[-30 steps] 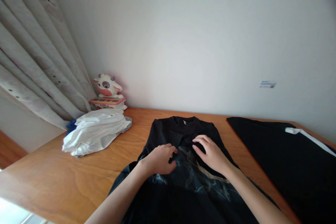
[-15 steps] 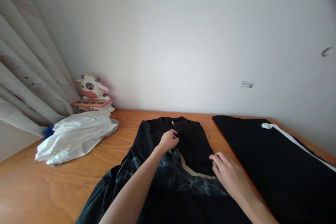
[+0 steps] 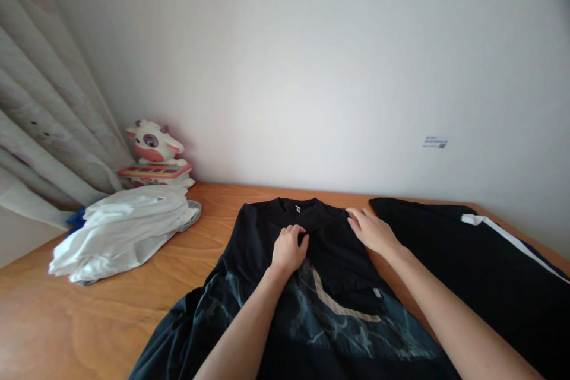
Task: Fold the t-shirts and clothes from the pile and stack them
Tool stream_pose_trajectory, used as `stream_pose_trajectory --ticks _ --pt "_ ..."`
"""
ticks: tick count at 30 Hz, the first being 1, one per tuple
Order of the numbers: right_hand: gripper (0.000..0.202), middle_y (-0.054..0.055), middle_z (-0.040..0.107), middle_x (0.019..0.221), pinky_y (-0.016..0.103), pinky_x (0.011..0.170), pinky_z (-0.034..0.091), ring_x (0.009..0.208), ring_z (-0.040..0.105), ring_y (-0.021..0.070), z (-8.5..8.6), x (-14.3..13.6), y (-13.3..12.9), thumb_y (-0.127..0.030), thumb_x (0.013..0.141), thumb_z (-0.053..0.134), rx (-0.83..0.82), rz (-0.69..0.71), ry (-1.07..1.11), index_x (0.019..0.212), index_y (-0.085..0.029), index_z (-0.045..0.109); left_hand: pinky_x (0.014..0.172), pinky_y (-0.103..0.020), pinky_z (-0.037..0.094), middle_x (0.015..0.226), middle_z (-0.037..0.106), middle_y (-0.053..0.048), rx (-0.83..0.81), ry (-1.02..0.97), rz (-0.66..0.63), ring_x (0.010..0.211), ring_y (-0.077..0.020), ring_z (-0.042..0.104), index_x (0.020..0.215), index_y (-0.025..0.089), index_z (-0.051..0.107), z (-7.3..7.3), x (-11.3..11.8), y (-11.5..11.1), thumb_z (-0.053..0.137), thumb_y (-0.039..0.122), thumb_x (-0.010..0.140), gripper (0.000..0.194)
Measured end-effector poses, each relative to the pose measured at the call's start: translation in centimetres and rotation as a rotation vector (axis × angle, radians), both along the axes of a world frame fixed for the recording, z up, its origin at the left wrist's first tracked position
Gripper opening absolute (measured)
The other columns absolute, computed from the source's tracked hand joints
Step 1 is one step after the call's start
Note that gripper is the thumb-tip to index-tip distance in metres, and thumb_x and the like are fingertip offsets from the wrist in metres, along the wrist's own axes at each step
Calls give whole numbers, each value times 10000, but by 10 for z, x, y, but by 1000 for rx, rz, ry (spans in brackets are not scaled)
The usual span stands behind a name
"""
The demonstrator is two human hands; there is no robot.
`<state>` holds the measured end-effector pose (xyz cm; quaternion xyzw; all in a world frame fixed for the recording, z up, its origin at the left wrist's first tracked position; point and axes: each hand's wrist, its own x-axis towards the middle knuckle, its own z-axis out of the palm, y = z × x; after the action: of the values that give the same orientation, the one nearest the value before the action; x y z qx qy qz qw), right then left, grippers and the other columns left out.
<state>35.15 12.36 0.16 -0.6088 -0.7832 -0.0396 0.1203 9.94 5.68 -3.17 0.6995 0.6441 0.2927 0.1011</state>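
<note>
A black shirt (image 3: 262, 231) with a blue-grey marbled band and a beige stripe lies spread out, its collar toward the wall. My left hand (image 3: 289, 247) rests on the chest below the collar, its fingers curled with the thumb close, gripping the cloth. At the shirt's right shoulder is my right hand (image 3: 374, 230), fingertips closed on the shoulder corner; the pinch itself is partly hidden. A small white tag (image 3: 377, 293) shows on the shirt beyond the stripe's end.
Black fabric with a white stripe (image 3: 445, 255) lies to the right. White garments (image 3: 120, 231) are heaped on the wooden surface (image 3: 111, 314) at left, before a cow toy with a keyboard (image 3: 155, 154). A curtain (image 3: 48, 89) hangs left; a wall (image 3: 285, 71) stands behind.
My right hand has moved up and away from me, from the shirt's right side to its shoulder. The left hand stays on the chest, and the view has shifted slightly.
</note>
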Motion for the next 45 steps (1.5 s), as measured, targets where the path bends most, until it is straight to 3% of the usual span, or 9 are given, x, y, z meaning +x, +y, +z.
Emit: stream_pose_trajectory --ticks 6,12,16,20,24,28,34,41,45 --pt "241 141 676 1111 357 837 481 1035 672 272 -15 -18 26 -324 1009 503 -18 -6 -84 1099 -206 693 702 -281 482 827 687 16 -93 -129 35 770 -189 682 1169 254 561 5 1 0 539 345 982 210" --pt "218 174 696 1041 370 754 492 934 684 289 -16 -17 26 -248 1002 486 29 -171 -76 1090 -140 654 755 -282 493 925 699 -5 -63 -146 50 840 -188 685 1067 239 557 2 1 1 585 246 956 115" --pt "280 176 659 1167 418 900 482 1099 621 312 -12 -32 -3 -282 998 481 124 -87 -69 1208 -159 619 825 -278 502 1046 698 -29 -5 -158 25 910 -177 669 999 221 600 0 -1 2 614 157 921 102" --pt "283 113 676 1151 422 968 496 1086 637 277 -15 -39 -57 -400 1010 470 137 181 117 1087 -221 675 837 -278 514 1042 710 -35 -17 -127 15 898 -172 673 1005 210 663 0 -2 3 587 179 950 98" --pt "406 87 603 1423 471 1120 442 1316 556 270 -20 -32 -117 -485 1022 446 -8 370 292 1316 -284 641 895 -304 516 1082 715 -54 -32 -67 -2 943 -186 667 1083 207 700 1 -1 3 525 173 979 206" --pt "527 34 390 1625 552 1245 240 1501 350 265 -23 -27 -155 -515 1038 396 -257 473 224 1533 -339 444 1031 -384 460 1177 667 -104 1 -7 -40 1115 -246 585 1111 185 715 2 -2 2 467 131 980 285" --pt "616 32 261 1666 557 1264 148 1546 230 240 -20 -35 -164 -604 1029 326 -342 420 174 1569 -312 366 1030 -410 467 1215 628 -133 7 203 -173 1141 -259 565 1140 160 697 10 -2 -8 375 80 973 371" --pt "622 40 326 1642 563 1256 174 1528 284 250 -23 -33 -166 -628 1010 362 -305 407 207 1537 -307 434 1129 -366 418 1424 551 -167 -38 268 -364 1328 -259 528 1365 130 571 32 -13 -39 569 233 930 448" --pt "582 75 485 1559 541 1212 289 1450 437 284 -14 -39 -158 -639 995 399 -261 399 235 1421 -296 596 1167 -440 370 1506 491 -208 -61 372 -269 1425 -308 444 1313 114 599 41 -44 -42 452 260 985 388"
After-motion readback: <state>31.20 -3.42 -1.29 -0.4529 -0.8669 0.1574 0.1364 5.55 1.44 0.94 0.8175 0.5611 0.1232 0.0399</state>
